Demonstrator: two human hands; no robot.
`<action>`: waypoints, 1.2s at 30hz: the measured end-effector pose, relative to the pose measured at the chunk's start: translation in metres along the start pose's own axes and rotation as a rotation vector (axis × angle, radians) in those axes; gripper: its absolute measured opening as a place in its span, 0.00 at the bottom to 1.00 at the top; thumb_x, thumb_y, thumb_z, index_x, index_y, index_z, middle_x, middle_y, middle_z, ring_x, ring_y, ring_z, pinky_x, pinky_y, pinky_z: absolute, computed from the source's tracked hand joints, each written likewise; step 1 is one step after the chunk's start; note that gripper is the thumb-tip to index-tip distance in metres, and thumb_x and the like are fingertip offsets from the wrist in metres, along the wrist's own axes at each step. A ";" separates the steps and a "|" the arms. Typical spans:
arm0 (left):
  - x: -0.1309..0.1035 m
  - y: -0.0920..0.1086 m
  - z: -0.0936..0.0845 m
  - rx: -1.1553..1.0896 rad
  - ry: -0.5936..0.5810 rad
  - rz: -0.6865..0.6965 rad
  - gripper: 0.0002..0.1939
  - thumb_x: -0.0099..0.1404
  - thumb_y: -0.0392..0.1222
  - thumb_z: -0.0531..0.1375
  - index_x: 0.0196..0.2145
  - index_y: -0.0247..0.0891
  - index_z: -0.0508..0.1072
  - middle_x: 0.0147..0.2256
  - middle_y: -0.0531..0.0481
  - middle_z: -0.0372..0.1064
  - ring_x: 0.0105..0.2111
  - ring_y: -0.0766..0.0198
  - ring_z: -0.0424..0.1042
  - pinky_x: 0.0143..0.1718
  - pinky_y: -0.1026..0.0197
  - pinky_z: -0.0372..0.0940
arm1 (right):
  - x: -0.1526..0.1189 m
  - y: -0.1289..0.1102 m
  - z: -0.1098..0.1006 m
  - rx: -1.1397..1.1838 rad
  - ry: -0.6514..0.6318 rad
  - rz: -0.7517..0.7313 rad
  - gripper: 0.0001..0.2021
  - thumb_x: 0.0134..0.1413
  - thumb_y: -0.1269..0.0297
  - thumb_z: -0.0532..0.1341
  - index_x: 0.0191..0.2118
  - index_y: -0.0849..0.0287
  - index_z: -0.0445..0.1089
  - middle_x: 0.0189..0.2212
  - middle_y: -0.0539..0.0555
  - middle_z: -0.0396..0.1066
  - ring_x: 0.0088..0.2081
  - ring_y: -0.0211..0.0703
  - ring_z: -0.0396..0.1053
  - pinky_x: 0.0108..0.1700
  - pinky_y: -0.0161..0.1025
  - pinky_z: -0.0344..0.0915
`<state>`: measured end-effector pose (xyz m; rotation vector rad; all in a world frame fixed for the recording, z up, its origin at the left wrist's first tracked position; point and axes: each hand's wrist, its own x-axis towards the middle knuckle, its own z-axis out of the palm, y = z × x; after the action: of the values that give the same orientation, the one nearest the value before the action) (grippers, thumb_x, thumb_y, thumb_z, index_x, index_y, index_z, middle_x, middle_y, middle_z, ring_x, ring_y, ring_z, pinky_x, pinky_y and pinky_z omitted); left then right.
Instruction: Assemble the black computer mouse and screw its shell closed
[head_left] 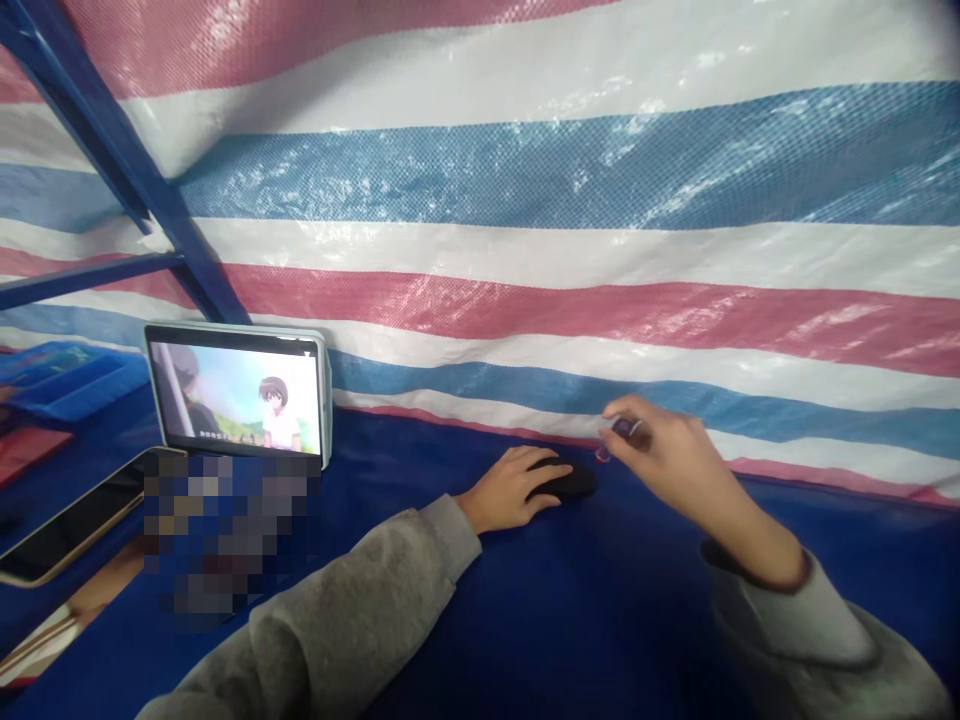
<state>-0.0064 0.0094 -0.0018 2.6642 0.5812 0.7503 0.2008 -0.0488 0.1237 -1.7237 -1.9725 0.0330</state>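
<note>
On the blue tabletop [600,620], my left hand [514,490] is draped over a black, rounded computer mouse [577,478], thumb along its near side and fingers across its top. Just to the right and slightly above the surface, my right hand [667,450] is closed in a pinch. Between its thumb and fingertips is a small dark purple object [621,428]; its exact kind cannot be made out. A small pinkish-red piece [602,453] shows below the fingertips, seemingly part of it.
A tablet [238,395] playing a cartoon stands at the left. Beside it lie a phone [82,515], a blue plastic tray [82,380] and a red flat item [30,450]. Another person's arm [105,590] reaches in at lower left. Striped sheeting [525,250] hangs behind; a blue frame [135,170] rises left.
</note>
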 end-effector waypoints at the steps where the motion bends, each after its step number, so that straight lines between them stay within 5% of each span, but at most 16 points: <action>1: 0.000 -0.001 0.001 0.012 -0.006 0.016 0.22 0.71 0.49 0.55 0.60 0.41 0.65 0.59 0.42 0.61 0.59 0.55 0.62 0.61 0.50 0.57 | 0.000 0.000 0.001 -0.021 0.003 -0.011 0.07 0.55 0.62 0.56 0.38 0.53 0.69 0.23 0.47 0.74 0.26 0.43 0.72 0.32 0.37 0.62; 9: 0.000 -0.002 0.005 0.141 -0.050 0.121 0.25 0.74 0.48 0.50 0.65 0.42 0.55 0.65 0.42 0.52 0.67 0.56 0.48 0.67 0.48 0.47 | -0.002 0.005 0.005 -0.275 -0.068 0.027 0.18 0.64 0.55 0.47 0.30 0.55 0.68 0.23 0.53 0.74 0.27 0.49 0.72 0.29 0.40 0.56; 14: 0.000 -0.001 0.004 0.133 -0.054 0.121 0.24 0.74 0.48 0.49 0.65 0.41 0.55 0.65 0.42 0.52 0.66 0.57 0.50 0.67 0.50 0.47 | -0.002 0.011 0.003 -0.274 -0.050 -0.021 0.13 0.59 0.65 0.49 0.43 0.55 0.69 0.37 0.55 0.77 0.33 0.47 0.74 0.32 0.39 0.60; 21: 0.001 0.000 0.004 0.163 -0.058 0.153 0.24 0.74 0.47 0.51 0.64 0.42 0.56 0.65 0.43 0.53 0.66 0.57 0.51 0.67 0.49 0.47 | -0.003 0.008 0.005 -0.246 -0.141 0.002 0.16 0.63 0.55 0.48 0.37 0.54 0.70 0.22 0.52 0.74 0.27 0.47 0.72 0.30 0.39 0.59; 27: 0.001 0.002 0.003 0.163 -0.053 0.143 0.24 0.74 0.47 0.51 0.65 0.44 0.56 0.65 0.44 0.53 0.65 0.57 0.53 0.66 0.49 0.49 | -0.006 0.009 0.003 -0.304 -0.083 -0.052 0.18 0.64 0.62 0.45 0.44 0.55 0.71 0.35 0.56 0.78 0.32 0.47 0.74 0.31 0.40 0.59; 32: 0.001 0.002 0.003 0.162 -0.054 0.142 0.24 0.74 0.47 0.51 0.64 0.43 0.56 0.65 0.44 0.53 0.65 0.57 0.53 0.67 0.50 0.48 | -0.004 0.009 0.003 -0.415 -0.071 0.021 0.20 0.64 0.54 0.46 0.37 0.56 0.72 0.22 0.55 0.74 0.26 0.50 0.72 0.27 0.40 0.54; 36: 0.002 0.002 0.003 0.171 -0.052 0.150 0.24 0.73 0.46 0.52 0.64 0.41 0.57 0.64 0.43 0.54 0.65 0.56 0.53 0.67 0.50 0.48 | -0.004 0.003 0.003 -0.417 -0.083 0.027 0.15 0.61 0.61 0.49 0.42 0.56 0.71 0.30 0.55 0.78 0.30 0.50 0.74 0.29 0.39 0.56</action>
<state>-0.0028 0.0077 -0.0027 2.9015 0.4549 0.6967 0.2026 -0.0505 0.1183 -2.0332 -2.1274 -0.3244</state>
